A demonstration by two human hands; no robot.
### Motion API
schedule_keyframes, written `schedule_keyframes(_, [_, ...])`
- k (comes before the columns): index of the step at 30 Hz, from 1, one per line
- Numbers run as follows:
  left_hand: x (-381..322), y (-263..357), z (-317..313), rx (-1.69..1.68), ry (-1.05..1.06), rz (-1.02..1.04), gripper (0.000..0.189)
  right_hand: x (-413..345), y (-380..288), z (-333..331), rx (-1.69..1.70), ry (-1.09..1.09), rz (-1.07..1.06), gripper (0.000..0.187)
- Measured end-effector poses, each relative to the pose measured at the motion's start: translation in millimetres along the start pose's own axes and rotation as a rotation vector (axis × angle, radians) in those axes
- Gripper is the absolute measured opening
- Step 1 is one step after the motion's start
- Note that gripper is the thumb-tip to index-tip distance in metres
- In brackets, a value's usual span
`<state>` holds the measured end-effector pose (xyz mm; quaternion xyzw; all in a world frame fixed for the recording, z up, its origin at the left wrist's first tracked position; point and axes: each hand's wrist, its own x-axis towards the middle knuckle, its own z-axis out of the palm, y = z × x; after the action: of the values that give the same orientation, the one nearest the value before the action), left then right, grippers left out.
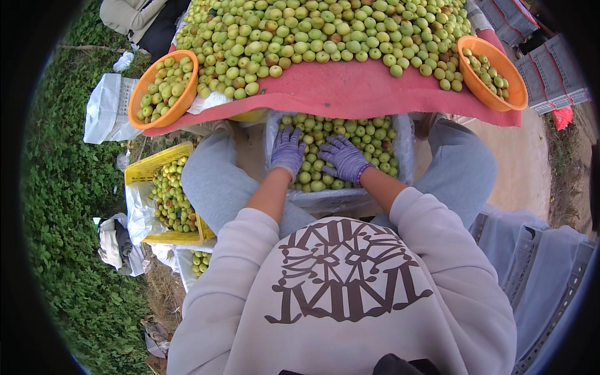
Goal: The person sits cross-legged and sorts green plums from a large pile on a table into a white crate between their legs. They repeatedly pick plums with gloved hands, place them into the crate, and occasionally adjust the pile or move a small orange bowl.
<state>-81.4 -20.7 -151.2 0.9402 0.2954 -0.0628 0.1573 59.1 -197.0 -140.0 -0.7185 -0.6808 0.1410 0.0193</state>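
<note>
Both my hands wear purple knit gloves and rest on small round green fruits [321,180], perhaps jujubes, in a plastic-lined crate [340,199] between my knees. My left hand [287,149] lies at the crate's left side, fingers pointing away from me. Slightly right of the middle, my right hand [344,158] is spread flat with its fingers towards the left. Neither hand grips a fruit that I can see; what is under the palms is hidden. Beyond the crate, a heap of the same fruits [323,35] covers a table with a red cloth [328,89].
Orange baskets of fruit stand at the cloth's left [187,101] and right [513,96] corners. Left of my leg is a yellow crate [140,165] of browner fruits. Stacked grey crates [551,75] stand at far right, plastic-lined crates [539,272] at lower right. A person's sleeve [126,16] shows upper left.
</note>
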Motion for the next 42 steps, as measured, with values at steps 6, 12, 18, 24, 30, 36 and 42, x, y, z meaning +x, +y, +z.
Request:
schedule_keyframes(6, [-14.6, 18.2, -16.4, -0.039, -0.006, -0.099, 0.064, -39.8, 7.2, -22.6, 0.004, -0.069, 0.398, 0.050])
schedule_keyframes(12, [-40.9, 27.4, -53.4, 0.010, -0.286, -0.110, 0.052, -55.8, -50.2, -35.7, 0.094, 0.052, 0.507, 0.043])
schedule_keyframes(18, [-48.6, 56.0, -135.1, 0.077, -0.346, 0.132, 0.044, -54.5, -101.7, -10.1, 0.514, -0.438, 0.157, 0.057])
schedule_keyframes(24, [-25.4, 38.6, -214.8, 0.095, -0.245, 0.299, 0.039, -57.3, -108.2, 25.9, 0.732, -0.762, 0.179, 0.056])
schedule_keyframes(30, [-11.2, 42.3, -207.5, 0.080, -0.553, 0.099, 0.039, -56.4, -104.4, 16.7, 0.659, -0.806, -0.129, 0.047])
schedule_keyframes(36, [-11.2, 43.9, -203.1, 0.066, -0.300, 0.135, 0.035, -77.1, -114.7, 32.4, 0.621, -0.964, -0.076, 0.042])
schedule_keyframes(42, [-62.8, 48.2, -173.4, 0.097, -0.488, 0.082, 0.035, -103.3, -151.8, 59.5, 0.870, -0.912, -0.014, 0.042])
